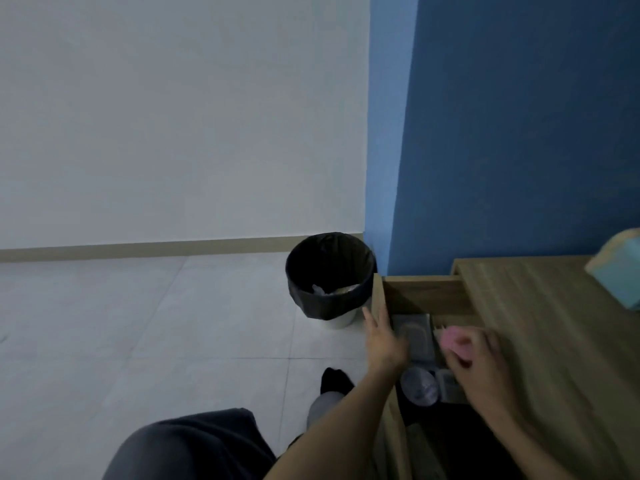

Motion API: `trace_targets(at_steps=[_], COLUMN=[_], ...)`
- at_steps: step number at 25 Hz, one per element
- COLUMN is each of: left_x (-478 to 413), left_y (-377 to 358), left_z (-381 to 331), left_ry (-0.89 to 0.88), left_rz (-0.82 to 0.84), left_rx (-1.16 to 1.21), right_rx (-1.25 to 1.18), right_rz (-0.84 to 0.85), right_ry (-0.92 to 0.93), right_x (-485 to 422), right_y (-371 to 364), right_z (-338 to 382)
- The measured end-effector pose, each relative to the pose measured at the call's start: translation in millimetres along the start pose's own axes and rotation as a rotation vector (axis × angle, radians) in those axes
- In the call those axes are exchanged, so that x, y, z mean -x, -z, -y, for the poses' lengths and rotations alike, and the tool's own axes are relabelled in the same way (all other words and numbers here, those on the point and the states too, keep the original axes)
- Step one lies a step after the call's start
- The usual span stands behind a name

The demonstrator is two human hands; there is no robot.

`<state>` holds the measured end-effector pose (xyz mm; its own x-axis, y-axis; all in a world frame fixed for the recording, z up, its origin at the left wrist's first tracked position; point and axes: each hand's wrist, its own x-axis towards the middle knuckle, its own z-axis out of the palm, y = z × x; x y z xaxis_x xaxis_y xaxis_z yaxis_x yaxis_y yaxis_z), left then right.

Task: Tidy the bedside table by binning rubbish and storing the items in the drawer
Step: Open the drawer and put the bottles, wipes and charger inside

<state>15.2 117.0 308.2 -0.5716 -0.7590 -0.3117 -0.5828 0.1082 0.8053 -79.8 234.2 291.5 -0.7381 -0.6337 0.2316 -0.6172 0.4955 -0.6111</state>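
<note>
A pale tiled floor runs along a white wall. At the bottom edge is the person's knee in dark cloth, and further right a foot in a black sock stands on the tiles. Beyond it a bin with a black liner stands in the corner where the white wall meets a blue wall. Some pale rubbish lies inside the bin.

Just right of the bin, the drawer of the bedside table stands pulled out. The left hand lies on the top edge of the drawer front, its fingers straight and close together and the thumb pointing out toward the bin. It grips nothing.

Inside the drawer a grey rectangular case lies beside that hand. A round, translucent purplish thing and a small grey box sit nearer the person.

The right hand is over the open drawer, at the edge of the wooden surface. Its fingers are curled round a pink item, which sticks out on the left of the hand above the drawer's inside. Blur hides what the item is, and whether it touches anything below.

At the far right a teal box rests on the surface, cut off by the frame.
</note>
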Motion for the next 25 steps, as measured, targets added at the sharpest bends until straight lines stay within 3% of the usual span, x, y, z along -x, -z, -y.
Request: trace_targets(at_steps=[3, 6, 9, 15, 18, 20, 25], left_x=[-19.3, -17.1, -12.0, 2.3, 20.3, 33.8, 89.6], left_y=[-14.7, -16.2, -6.8, 5.4, 4.3, -2.4, -53.8], left_z=[37.0, 39.8, 34.5, 13.1, -14.2, -37.6, -85.2], left_ry=[0.098, 0.098, 0.051, 0.017, -0.117, -0.223, -0.405], left_rz=[0.026, 0.045, 0.054, 0.034, -0.073, -0.086, 0.169], left_rx=[0.269, 0.344, 0.327, 0.226, -0.021, -0.046, -0.065], right_rx=[-0.001, 0.148, 0.143, 0.152, 0.005, -0.092, 0.082], right_rz=[0.216, 0.413, 0.523, 0.432, 0.265, 0.128, -0.018], right_ry=[-0.040, -0.129, -0.156, -0.139, -0.083, -0.051, -0.087], right_x=[18.8, 35.6, 42.4, 41.2, 31.4, 23.4, 41.7], right_y=[-35.4, -59.9, -68.5, -60.2, -24.5, 14.0, 126.6], right_z=[2.8, 0.1, 1.1, 11.0, 29.1, 32.7, -9.4])
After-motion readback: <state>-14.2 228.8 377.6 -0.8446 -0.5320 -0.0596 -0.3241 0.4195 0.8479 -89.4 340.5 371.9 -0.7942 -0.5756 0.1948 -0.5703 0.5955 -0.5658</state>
